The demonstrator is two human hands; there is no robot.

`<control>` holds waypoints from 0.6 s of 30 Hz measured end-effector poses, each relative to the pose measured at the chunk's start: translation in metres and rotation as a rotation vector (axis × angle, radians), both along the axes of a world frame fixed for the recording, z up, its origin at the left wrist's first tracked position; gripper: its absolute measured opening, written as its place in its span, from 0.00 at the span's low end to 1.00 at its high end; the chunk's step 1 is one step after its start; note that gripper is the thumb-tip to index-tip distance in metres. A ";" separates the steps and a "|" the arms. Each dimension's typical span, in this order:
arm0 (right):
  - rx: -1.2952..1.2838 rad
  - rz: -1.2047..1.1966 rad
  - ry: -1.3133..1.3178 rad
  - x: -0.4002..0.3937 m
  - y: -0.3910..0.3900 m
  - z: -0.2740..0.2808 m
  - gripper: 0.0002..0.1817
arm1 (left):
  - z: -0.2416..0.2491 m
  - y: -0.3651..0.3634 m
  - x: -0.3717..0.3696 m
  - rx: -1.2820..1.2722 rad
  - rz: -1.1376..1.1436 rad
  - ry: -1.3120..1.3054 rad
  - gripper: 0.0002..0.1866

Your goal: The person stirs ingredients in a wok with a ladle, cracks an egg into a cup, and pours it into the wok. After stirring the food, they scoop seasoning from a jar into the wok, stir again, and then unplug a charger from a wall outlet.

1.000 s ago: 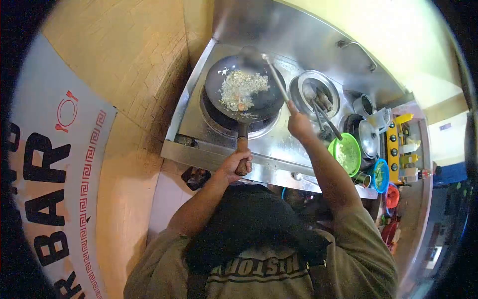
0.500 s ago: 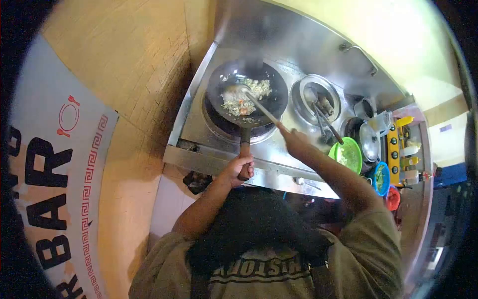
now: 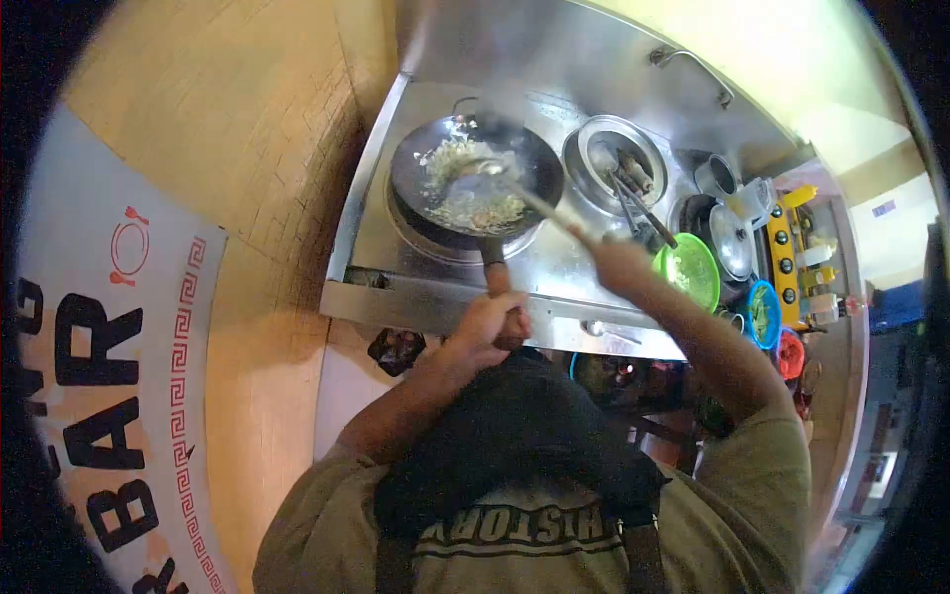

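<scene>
My left hand [image 3: 492,325] is wrapped round the wooden handle [image 3: 498,279] of a dark wok [image 3: 541,168], which is tilted over the burner. Chopped, pale food [image 3: 475,213] is spread inside the wok, blurred by motion. In my right hand [image 3: 625,265], also somewhat blurred, is the handle end of a long ladle [image 3: 539,206]. The ladle's head is in the wok among the food, partly smeared by motion and haze. To the right of the wok, apart from both hands, stands a steel pot [image 3: 577,168] with long-handled utensils in it.
A green bowl [image 3: 709,287] with pale food sits right of my right forearm. Beyond it are a lidded pot [image 3: 730,243], a blue basket [image 3: 771,322], a red container [image 3: 791,354] and several bottles. A steel splashback [image 3: 554,54] rises behind; a brick-patterned wall [image 3: 267,129] borders the left.
The wok has tipped and shifted slightly on the burner, and the food has spread and moved within it. The ladle's head and my right hand have moved right; the camera view has shifted slightly.
</scene>
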State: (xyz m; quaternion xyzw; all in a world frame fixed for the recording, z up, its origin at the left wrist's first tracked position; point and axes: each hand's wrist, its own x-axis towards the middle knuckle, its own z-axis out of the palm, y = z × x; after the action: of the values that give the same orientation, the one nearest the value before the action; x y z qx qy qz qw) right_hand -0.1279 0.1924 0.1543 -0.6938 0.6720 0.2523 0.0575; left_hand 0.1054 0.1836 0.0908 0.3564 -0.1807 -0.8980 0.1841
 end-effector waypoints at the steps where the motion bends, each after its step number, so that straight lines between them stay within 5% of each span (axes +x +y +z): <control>1: -0.074 0.023 0.045 -0.013 -0.005 0.017 0.32 | -0.007 -0.003 0.001 0.023 0.030 0.013 0.09; 6: 0.007 0.023 0.183 -0.031 0.002 0.114 0.29 | -0.059 -0.021 -0.005 0.061 0.073 0.118 0.09; 12: -0.162 -0.165 -0.364 -0.070 -0.030 -0.038 0.30 | -0.092 -0.024 -0.005 0.121 0.106 0.147 0.09; 16: -0.306 -0.405 -0.444 -0.020 -0.049 -0.073 0.27 | -0.117 -0.027 0.004 0.077 0.126 0.127 0.07; 18: -0.106 -0.694 -0.835 -0.009 -0.051 -0.055 0.26 | -0.116 -0.029 0.006 0.066 0.141 0.092 0.08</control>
State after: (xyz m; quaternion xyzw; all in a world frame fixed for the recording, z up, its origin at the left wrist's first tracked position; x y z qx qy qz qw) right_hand -0.1367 0.1414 0.0998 -0.4744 0.7934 -0.1125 0.3644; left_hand 0.1113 0.1542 -0.0251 0.3324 -0.1165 -0.9038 0.2431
